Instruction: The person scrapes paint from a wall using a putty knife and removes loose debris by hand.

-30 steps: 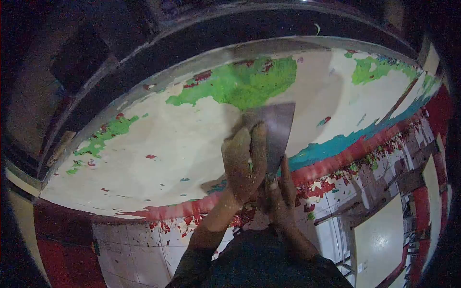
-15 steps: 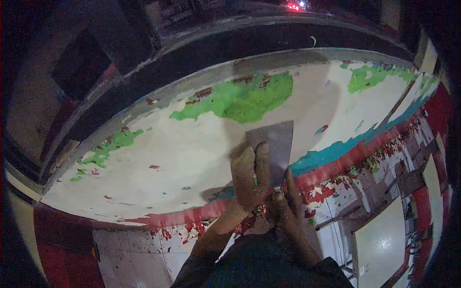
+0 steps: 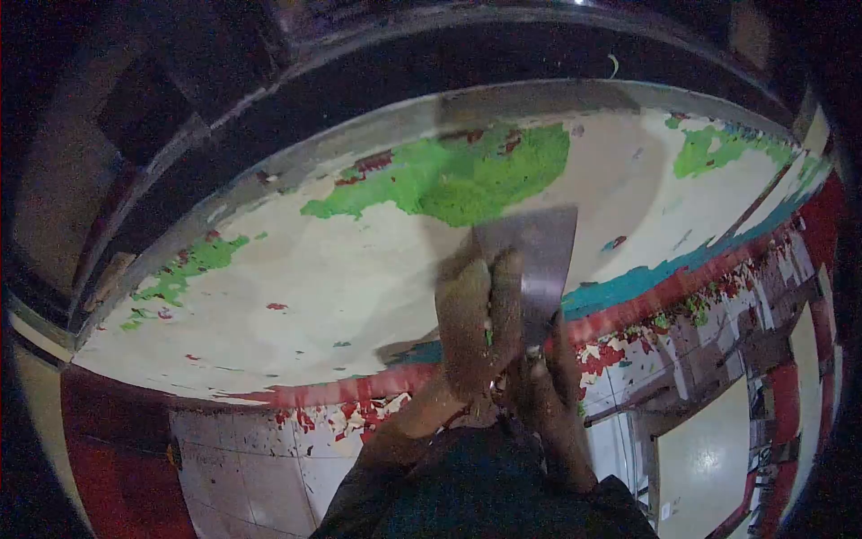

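Two hands hold one metal scraper [image 3: 532, 260] against the pale surface [image 3: 314, 287], just below the green paint patch [image 3: 467, 180]. The left hand [image 3: 471, 323] lays its dusty fingers [image 3: 489, 287] flat together on the blade; the right hand [image 3: 549, 382] is clamped around the handle below

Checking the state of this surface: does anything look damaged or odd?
Yes. The pale surface is badly worn: ragged green paint patches and red flecks show through, and the red band along its lower edge is flaking. The left hand presses a metal scraper flat on it; the right hand grips below.
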Demonstrator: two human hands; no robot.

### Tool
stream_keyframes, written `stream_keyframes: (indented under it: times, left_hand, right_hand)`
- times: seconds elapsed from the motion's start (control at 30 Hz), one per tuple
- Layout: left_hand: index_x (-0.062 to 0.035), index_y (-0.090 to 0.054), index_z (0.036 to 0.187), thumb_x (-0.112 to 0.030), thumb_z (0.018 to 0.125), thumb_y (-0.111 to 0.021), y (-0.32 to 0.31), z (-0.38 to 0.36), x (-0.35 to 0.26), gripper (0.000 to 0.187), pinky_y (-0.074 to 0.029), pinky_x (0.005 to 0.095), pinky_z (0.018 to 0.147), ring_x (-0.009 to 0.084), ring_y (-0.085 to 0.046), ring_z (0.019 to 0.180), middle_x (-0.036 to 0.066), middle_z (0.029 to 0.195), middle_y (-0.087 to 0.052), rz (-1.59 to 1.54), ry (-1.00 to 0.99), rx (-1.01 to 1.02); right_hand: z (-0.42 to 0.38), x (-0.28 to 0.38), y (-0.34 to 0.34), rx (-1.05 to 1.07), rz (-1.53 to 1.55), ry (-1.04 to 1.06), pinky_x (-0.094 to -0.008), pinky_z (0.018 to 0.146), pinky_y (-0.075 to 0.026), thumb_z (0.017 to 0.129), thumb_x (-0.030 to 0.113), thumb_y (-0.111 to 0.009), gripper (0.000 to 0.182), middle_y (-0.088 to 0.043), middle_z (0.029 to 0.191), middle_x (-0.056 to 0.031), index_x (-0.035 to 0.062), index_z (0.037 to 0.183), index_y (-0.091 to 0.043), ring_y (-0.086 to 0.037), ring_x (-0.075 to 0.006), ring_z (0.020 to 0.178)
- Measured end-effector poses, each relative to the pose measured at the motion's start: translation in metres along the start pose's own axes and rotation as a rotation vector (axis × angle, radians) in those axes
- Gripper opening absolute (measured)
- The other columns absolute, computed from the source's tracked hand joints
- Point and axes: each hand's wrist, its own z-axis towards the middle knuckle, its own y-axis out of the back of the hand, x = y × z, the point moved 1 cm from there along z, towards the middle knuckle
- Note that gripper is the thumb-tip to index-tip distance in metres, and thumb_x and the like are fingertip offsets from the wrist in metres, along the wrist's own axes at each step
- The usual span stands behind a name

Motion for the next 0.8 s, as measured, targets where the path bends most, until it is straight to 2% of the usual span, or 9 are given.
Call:
stream_keyframes:
  times: [0.1,0.2,0.33,0.4,0.47,0.57,0.67,0.77,0.8]
  left_hand:
    - [0.0022,-0.053,0.073,-0.005,0.082,-0.050,-0.005,-0.008,0.005,0.012,-0.038,0.0364,0.050,0.0303,-0.051,0.055,0.018,0.067,-0.053,-0.128,0.108,0.012]
    - [0.0011,-0.059,0.087,-0.009,0.081,-0.055,0.006,0.012,-0.014,0.012,-0.045,0.0333,0.066,0.0263,-0.056,0.067,0.015,0.070,-0.057,-0.114,0.404,0.195]
    - [-0.0011,-0.059,0.088,-0.013,0.075,-0.059,0.016,-0.004,0.003,0.017,-0.045,0.0340,0.070,0.0245,-0.057,0.069,0.011,0.082,-0.060,0.110,-0.094,0.300]
    - [-0.0026,-0.059,0.087,-0.014,0.072,-0.062,0.038,-0.018,0.010,0.020,-0.045,0.0349,0.073,0.0246,-0.057,0.073,0.010,0.087,-0.060,0.072,0.010,0.482]
    - [-0.0015,-0.058,0.087,-0.013,0.075,-0.062,0.066,-0.006,0.007,0.017,-0.045,0.0422,0.072,0.0297,-0.060,0.080,0.014,0.094,-0.060,0.222,-0.274,0.296]
    - [-0.0033,-0.049,0.112,-0.033,0.078,-0.059,0.060,0.011,0.039,0.046,-0.032,0.0481,0.093,0.0353,-0.045,0.111,0.017,0.120,-0.047,0.367,-0.587,0.004]
    - [-0.0063,-0.038,0.126,-0.042,0.080,-0.054,0.051,0.050,0.012,0.060,-0.033,0.0462,0.094,0.0300,-0.038,0.118,0.015,0.127,-0.040,0.877,-0.590,0.136]
    - [-0.0086,-0.040,0.128,-0.035,0.084,-0.046,0.019,0.038,0.022,0.051,-0.025,0.0448,0.100,0.0256,-0.029,0.126,0.011,0.136,-0.031,0.664,-0.609,0.572]
    - [-0.0100,-0.039,0.129,-0.031,0.083,-0.044,0.001,0.023,0.025,0.050,-0.023,0.0447,0.101,0.0238,-0.029,0.126,0.009,0.137,-0.031,0.804,-0.817,0.641]
  right_hand:
    - [0.008,0.008,-0.001,-0.008,-0.005,-0.048,-0.0227,0.051,-0.039,0.090,0.023,-0.044,0.059,-0.050,0.073,-0.0034,0.0024,0.136,-0.015,-0.046,-0.0092,0.058]
    - [0.007,0.005,0.004,0.013,-0.006,-0.023,-0.0224,0.051,-0.039,0.090,0.023,-0.043,0.058,-0.050,0.075,-0.0034,0.0019,0.136,-0.016,-0.046,-0.0089,0.059]
    - [0.003,-0.014,0.019,-0.094,-0.083,0.036,-0.0211,0.045,-0.035,0.086,0.031,-0.048,0.067,-0.051,0.076,-0.0015,0.0024,0.136,-0.014,-0.043,-0.0071,0.054]
    - [-0.005,-0.027,0.039,-0.113,-0.107,0.087,-0.0205,0.042,-0.034,0.085,0.033,-0.050,0.069,-0.049,0.071,0.0000,0.0025,0.136,-0.015,-0.042,-0.0066,0.050]
    - [-0.012,-0.055,0.072,-0.121,-0.138,0.133,-0.0203,0.040,-0.033,0.085,0.033,-0.051,0.070,-0.047,0.066,0.0012,0.0024,0.136,-0.016,-0.042,-0.0065,0.047]
    - [-0.021,-0.086,0.104,-0.152,-0.237,0.141,-0.0207,0.039,-0.032,0.084,0.034,-0.052,0.071,-0.046,0.062,0.0018,0.0024,0.136,-0.015,-0.040,-0.0064,0.045]
    - [-0.023,-0.080,0.112,-0.179,-0.366,0.161,-0.0208,0.039,-0.032,0.085,0.032,-0.052,0.072,-0.045,0.061,0.0012,0.0026,0.137,-0.013,-0.039,-0.0063,0.044]
    - [-0.020,-0.086,0.113,-0.255,-0.331,0.249,-0.0209,0.039,-0.032,0.085,0.030,-0.052,0.072,-0.046,0.062,0.0006,0.0025,0.137,-0.011,-0.039,-0.0063,0.043]
    - [-0.013,-0.070,0.101,-0.279,-0.219,0.290,-0.0208,0.039,-0.032,0.085,0.029,-0.052,0.071,-0.046,0.062,0.0001,0.0023,0.137,-0.011,-0.040,-0.0064,0.043]
